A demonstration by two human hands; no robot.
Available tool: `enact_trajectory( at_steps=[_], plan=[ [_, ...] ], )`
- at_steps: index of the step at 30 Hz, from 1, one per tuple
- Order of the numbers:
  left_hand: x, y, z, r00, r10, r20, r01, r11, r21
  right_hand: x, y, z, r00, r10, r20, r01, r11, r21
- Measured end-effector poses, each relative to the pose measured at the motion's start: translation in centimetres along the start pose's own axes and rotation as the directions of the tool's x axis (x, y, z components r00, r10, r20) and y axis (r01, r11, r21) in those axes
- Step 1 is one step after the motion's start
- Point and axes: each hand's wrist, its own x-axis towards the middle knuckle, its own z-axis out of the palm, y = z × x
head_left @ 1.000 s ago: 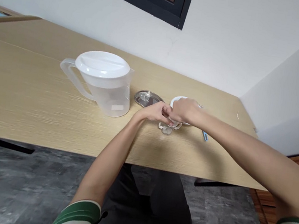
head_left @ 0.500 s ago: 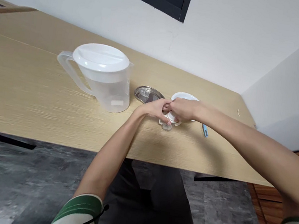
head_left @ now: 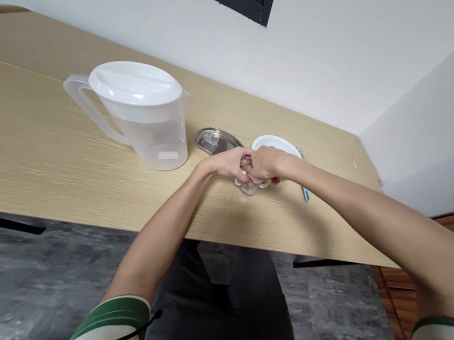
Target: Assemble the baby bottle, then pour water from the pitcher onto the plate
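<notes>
Both my hands clamp 1 small clear jar (head_left: 249, 186) mid-surface (head_left: 38, 163): left hand (head_left: 228, 164) on its body, right hand (head_left: 265, 163) over its white cap. The jug (head_left: 140, 116) sits at 9 o'clock. A slipped twist could tip the jar over.

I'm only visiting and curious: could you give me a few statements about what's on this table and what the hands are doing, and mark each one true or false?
1. Both hands, left hand and right hand, meet on a small clear container. True.
2. The pitcher has no lid. False: a white lid covers it.
3. A metal lid lies between the pitcher and the hands. True.
4. The white plate sits left of the pitcher. False: it sits to its right, behind the hands.
</notes>
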Motion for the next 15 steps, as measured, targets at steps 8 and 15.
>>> enact_trajectory(
  at_steps=[8, 15],
  plan=[
    [0.1, -0.9, 0.0, 0.997, 0.054, 0.049, -0.053, 0.999, -0.011, -0.5, 3.2, -0.2, 0.995, -0.038, -0.093, 0.057, 0.976, 0.209],
    [0.1, -1.3, 0.1, 0.996, 0.038, 0.076, -0.037, 0.999, -0.017, -0.2, 7.4, 1.4, 0.852, -0.351, -0.388, 0.426, 0.896, 0.125]
  ],
)
